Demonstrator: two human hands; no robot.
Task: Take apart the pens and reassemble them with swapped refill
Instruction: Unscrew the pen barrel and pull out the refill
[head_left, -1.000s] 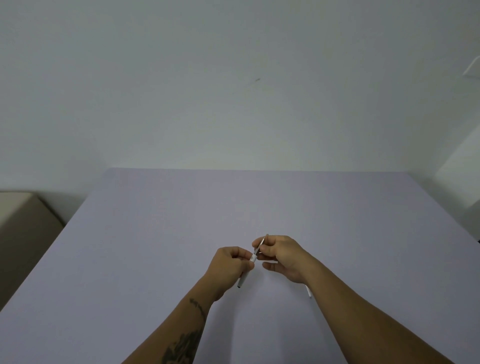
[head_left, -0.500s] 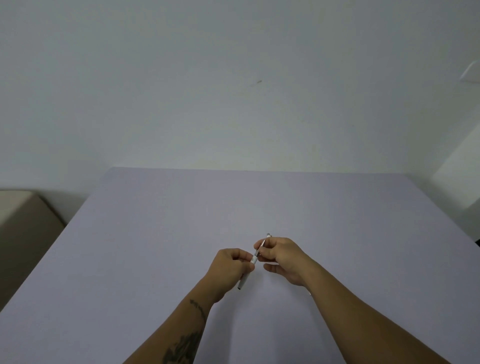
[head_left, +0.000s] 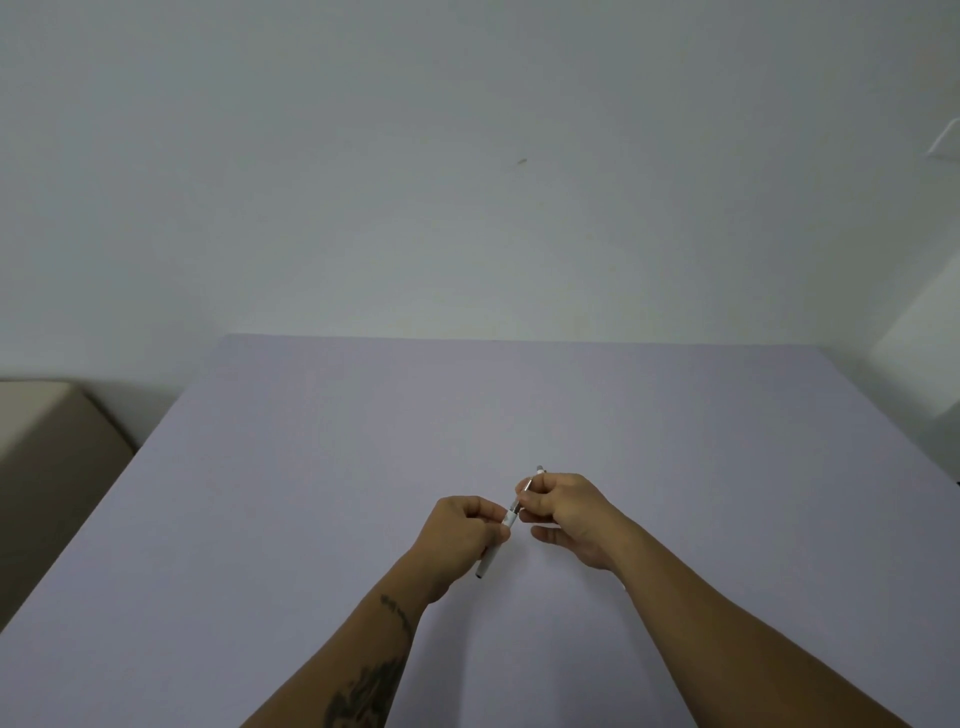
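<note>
Lilac tabletop (head_left: 311, 519), bare wall behind: our left hand (head_left: 460, 530) grips the slim white pen barrel (head_left: 493, 551); right hand (head_left: 563, 506) pinches its thin refill (head_left: 527, 486). Axis runs up-right, toward the right grip.

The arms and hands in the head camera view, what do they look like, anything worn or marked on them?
Both forearms are bare, with no sleeves, gloves, watch or rings visible. The left forearm carries dark tattoos: a small mark near the wrist and a larger dark design lower down. The right forearm shows no markings.
</note>
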